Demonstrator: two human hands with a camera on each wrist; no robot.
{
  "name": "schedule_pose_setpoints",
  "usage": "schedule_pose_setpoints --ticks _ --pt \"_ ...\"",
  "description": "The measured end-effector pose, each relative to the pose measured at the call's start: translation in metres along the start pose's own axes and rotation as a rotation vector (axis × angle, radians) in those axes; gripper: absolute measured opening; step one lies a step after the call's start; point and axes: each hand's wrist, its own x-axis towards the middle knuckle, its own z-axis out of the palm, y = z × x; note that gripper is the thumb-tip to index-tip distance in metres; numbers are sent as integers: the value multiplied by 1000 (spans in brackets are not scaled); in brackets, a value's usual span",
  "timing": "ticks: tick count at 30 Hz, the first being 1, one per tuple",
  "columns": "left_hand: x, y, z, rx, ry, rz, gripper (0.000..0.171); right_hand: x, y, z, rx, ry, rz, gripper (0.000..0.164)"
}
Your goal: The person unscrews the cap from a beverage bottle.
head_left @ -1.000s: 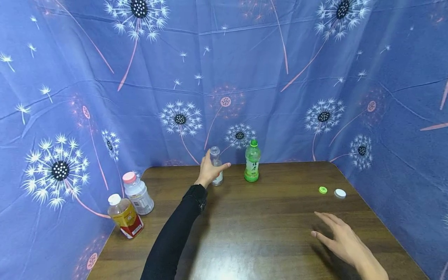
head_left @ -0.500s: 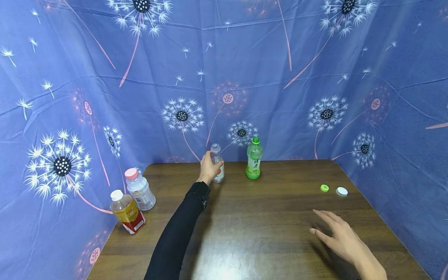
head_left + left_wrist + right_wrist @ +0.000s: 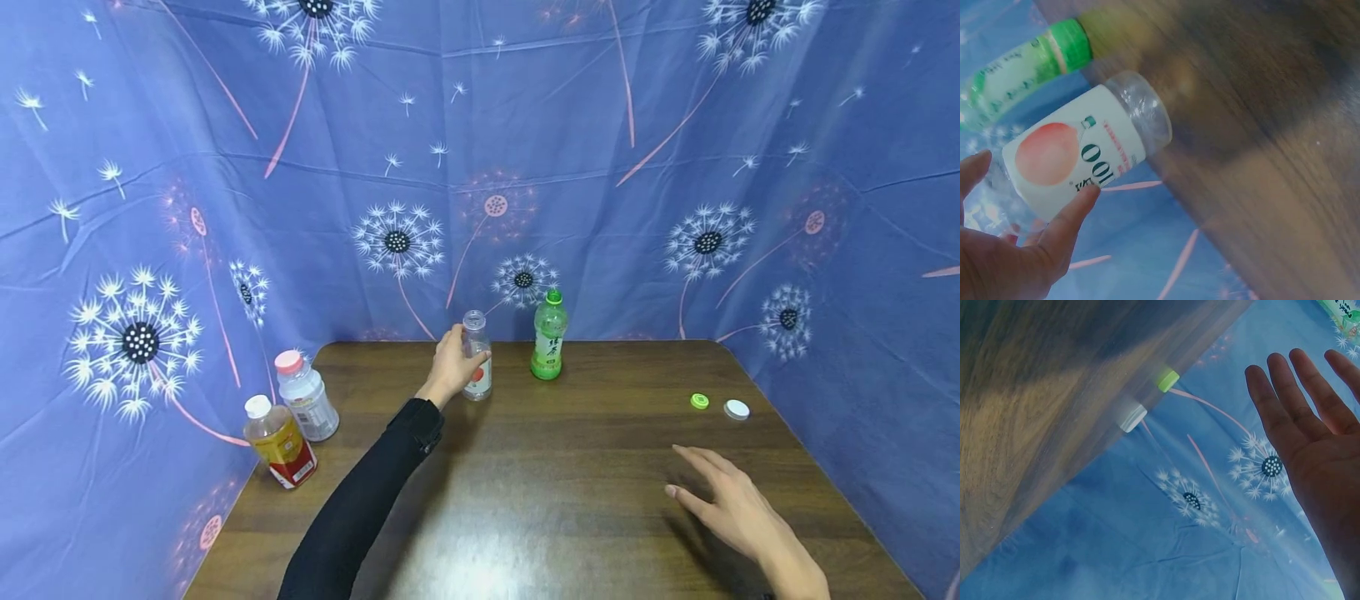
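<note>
Head view: near centre, a clear bottle (image 3: 478,381) is gripped by the left hand (image 3: 450,367); at lower right, the right hand (image 3: 733,507) is held with fingers outstretched.

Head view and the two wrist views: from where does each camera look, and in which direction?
Head: worn on the head, facing forward and down to the table; left hand, right hand and a black sleeve show.
Left wrist: worn on that wrist, facing the clear bottle which the left hand holds; part of this hand shows.
Right wrist: worn on that wrist, facing the green cap and white cap; the right hand shows.
Head and left wrist share the clear bottle.
</note>
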Motion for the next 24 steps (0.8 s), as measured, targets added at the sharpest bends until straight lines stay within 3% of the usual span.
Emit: schedule_pose_setpoints --ticks 5,10,16,24 --pt "-21 11 -5 45 -71 57 64 3 1 0 -11 9 -11 63" --pt "-47 20 -7 86 -112 166 60 7 3 0 -18 -2 -13 64" --pt "-77 30 -8 27 -137 261 52 13 4 1 -15 -53 25 68" --pt "-114 39 -8 -34 -243 317 57 24 9 0 -19 -75 40 69"
